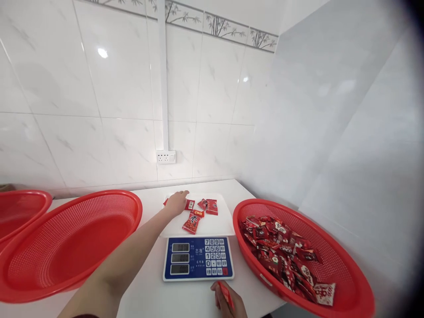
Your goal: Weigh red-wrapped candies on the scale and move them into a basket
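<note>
An electronic scale (198,258) with a blue keypad panel and a white weighing pan (212,227) stands on the white table. Several red snack packets (192,222) lie on the pan. My left hand (176,202) reaches over the pan's far left corner, fingers curled down onto a red packet (189,204) there. My right hand (228,301) sits at the table's near edge, just in front of the scale, closed on another red packet (226,294).
A red mesh basket (334,265) full of red packets stands right of the scale. An empty red basket (71,243) lies to the left, another red basket (20,212) beyond it. A wall socket (166,157) sits on the tiled wall behind.
</note>
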`<state>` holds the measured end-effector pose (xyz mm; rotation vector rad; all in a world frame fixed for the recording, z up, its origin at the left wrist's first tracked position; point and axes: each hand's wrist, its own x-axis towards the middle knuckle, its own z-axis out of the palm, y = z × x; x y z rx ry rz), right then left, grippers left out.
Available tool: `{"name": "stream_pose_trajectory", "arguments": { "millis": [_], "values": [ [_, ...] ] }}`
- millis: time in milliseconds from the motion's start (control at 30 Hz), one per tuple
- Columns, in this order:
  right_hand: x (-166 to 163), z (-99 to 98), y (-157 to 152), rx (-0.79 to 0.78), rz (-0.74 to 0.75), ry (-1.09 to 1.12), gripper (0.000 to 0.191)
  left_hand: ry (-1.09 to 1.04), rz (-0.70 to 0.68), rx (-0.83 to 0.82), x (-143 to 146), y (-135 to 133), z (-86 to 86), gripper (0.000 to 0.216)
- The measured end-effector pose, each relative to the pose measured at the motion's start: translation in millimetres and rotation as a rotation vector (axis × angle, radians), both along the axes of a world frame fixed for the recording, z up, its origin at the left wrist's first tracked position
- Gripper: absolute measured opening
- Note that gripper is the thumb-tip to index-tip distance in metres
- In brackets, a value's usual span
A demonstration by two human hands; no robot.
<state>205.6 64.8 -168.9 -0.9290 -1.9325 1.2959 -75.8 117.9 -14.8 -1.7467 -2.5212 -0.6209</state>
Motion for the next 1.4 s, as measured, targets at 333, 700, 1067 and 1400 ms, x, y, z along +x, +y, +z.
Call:
{"name": "stream_pose_trajectory", "arguments": {
  "millis": [333,700,1067,1400],
  "values": [
    [3.9,6.5,-3.5,0.101,-0.070,0.017,0.052,-0.162,-0.187,0.136,12.8,-57.3,-10.1,0.034],
    [2.0,5.7,-2.8,0.301,-0.086,-0.069,0.046,-0.114,-0.451,0.296,99.8,-130.6,-40.0,0.034],
    [-0.9,9.4,-11.2,0.536,0.035,-0.218,0.020,-0.122,-0.609,0.250,154.5,-153.3,-89.1,0.013],
    [0.7,6.1,-8.2,0.501,0.013,-0.212,0.024,-0.323,-0.565,0.259,148.7,-153.6,-106.4,0.017]
  ]
}}
